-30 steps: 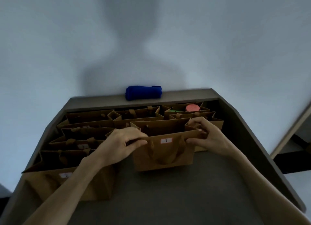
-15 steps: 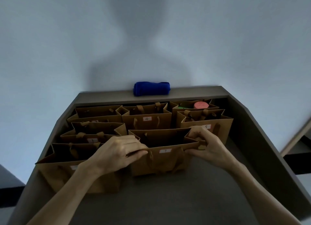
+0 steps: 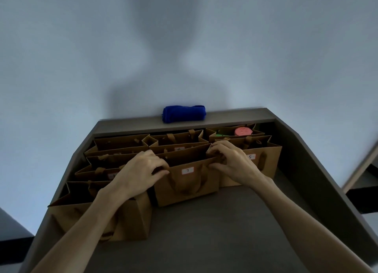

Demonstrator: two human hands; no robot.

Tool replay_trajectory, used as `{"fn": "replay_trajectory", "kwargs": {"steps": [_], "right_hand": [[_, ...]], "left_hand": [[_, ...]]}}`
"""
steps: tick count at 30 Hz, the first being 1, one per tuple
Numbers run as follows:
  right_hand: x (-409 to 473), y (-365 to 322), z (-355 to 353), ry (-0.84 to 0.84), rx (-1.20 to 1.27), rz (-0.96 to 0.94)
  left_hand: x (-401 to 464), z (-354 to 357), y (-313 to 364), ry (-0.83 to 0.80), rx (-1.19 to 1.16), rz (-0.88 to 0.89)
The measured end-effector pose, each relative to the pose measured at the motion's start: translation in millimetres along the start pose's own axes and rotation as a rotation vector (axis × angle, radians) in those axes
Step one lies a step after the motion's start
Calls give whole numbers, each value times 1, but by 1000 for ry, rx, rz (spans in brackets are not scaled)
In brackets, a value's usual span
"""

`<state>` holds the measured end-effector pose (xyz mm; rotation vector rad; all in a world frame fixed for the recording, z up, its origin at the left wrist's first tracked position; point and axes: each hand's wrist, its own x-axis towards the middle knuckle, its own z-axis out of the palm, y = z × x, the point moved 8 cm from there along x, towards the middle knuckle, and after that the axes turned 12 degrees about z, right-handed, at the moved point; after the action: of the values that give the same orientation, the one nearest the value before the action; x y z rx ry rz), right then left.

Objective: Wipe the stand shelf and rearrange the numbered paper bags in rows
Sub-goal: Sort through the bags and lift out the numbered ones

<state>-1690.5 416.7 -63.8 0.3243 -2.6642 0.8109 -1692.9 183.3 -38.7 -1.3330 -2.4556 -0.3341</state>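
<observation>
A brown paper bag labelled 1 [image 3: 187, 182] stands in the middle of the dark grey shelf [image 3: 204, 231]. My left hand [image 3: 139, 172] pinches its top rim at the left corner, and my right hand [image 3: 231, 160] pinches the rim at the right corner. Right of it stands the bag labelled 5 [image 3: 259, 160], and behind it the bag labelled 4 [image 3: 179, 148]. Several more brown bags fill the left side, their labels mostly hidden; the nearest one [image 3: 122, 217] sits under my left forearm.
A rolled blue cloth [image 3: 184, 113] lies on the shelf's back ledge against the white wall. The far right bag holds a pink round object [image 3: 243, 131] and something green. Raised side walls border the shelf. Bare shelf surface lies in front of the bags.
Both hands keep their hold on bag 1, which has shifted slightly back toward the other bags. The view has tilted a little.
</observation>
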Motion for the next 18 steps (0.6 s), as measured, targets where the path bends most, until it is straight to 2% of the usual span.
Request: {"fn": "replay_trajectory", "kwargs": {"steps": [6,10,12,15,18], "right_hand": [[-5,28,-43,82,31,138],[-11,71,-77,182,-67,278],[-13,90,-86,137,-117,358],[-17,109,-82,-25,-267,403],[-24,121,-77,-65,-273,425]], "left_hand": [[22,-3,8,57,-54,4],[57,9,25,55,-154,1],[79,19,37,35,-185,11],[111,31,58,41,-190,31],[142,45,71,32,-171,3]]}}
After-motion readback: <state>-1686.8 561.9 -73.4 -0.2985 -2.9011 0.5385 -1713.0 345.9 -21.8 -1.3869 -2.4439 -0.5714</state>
